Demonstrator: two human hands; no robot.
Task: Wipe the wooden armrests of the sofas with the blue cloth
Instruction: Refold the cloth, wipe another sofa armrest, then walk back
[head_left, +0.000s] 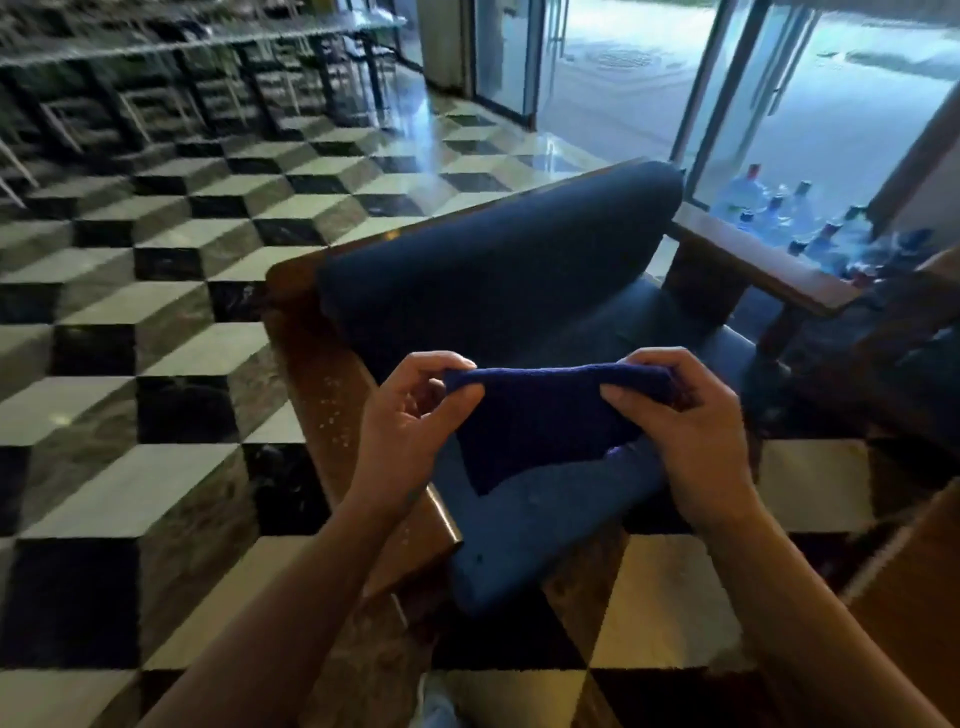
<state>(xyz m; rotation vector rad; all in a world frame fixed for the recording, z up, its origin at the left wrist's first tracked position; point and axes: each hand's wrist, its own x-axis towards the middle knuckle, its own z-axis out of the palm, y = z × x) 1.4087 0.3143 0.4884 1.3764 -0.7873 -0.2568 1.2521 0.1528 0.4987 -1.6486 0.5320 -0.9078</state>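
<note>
Blue cloth (540, 421): held in the air between both hands, top edge stretched roughly level, lower part hanging to a point over the sofa's blue cushion (545, 519).
Left hand (410, 415): grip pinched on the cloth's upper left corner, thumb on top.
Right hand (685, 415): grip pinched on the cloth's upper right end, fingers curled over the fold.
Sofa (493, 270): dark blue padded back running from centre toward the upper right; seat dark and partly hidden behind the hands.
Near wooden armrest (332, 384): flat brown board along the sofa's left edge, just beside and below the left hand; pale specks on its surface; its outer edge meets open floor.
Far wooden armrest (753, 265): at the right, well apart from the cloth.
Floor (156, 291): black, grey and cream cube-pattern tiles, wide open to the left of the sofa.
Bottles (795, 213): clustered beyond the far armrest, by the glass doors (623, 67).
Chairs (156, 104): rows at upper left, blurred.
</note>
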